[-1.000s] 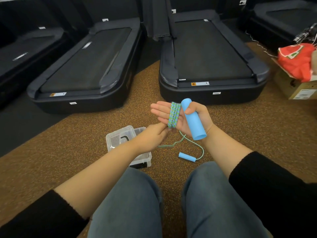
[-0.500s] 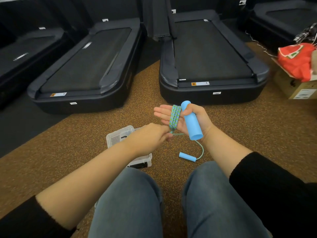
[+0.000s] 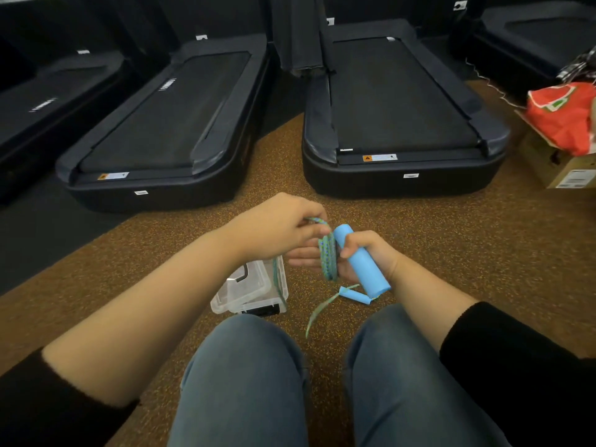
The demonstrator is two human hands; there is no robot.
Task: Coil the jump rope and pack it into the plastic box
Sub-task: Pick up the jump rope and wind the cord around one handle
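My right hand [image 3: 371, 256] grips one blue handle [image 3: 361, 259] of the jump rope with its thumb, and several turns of the green-blue rope [image 3: 328, 256] are wound around its fingers. My left hand [image 3: 280, 227] pinches the rope above the coil, over the right fingertips. A loose length of rope hangs down, blurred, past the box and over the floor. The second blue handle [image 3: 354, 297] lies on the carpet under my right hand. The clear plastic box [image 3: 251, 290] sits on the floor left of the coil, partly behind my left forearm.
Two black treadmills [image 3: 167, 124] [image 3: 400, 101] lie flat ahead on the brown speckled carpet. A cardboard box [image 3: 561, 169] with a red bag [image 3: 564, 114] stands at the right edge. My knees in jeans fill the bottom of the view.
My left hand has risen from below the coil to above it, carrying the rope up and over the right fingers. The second handle was dragged closer to my right hand.
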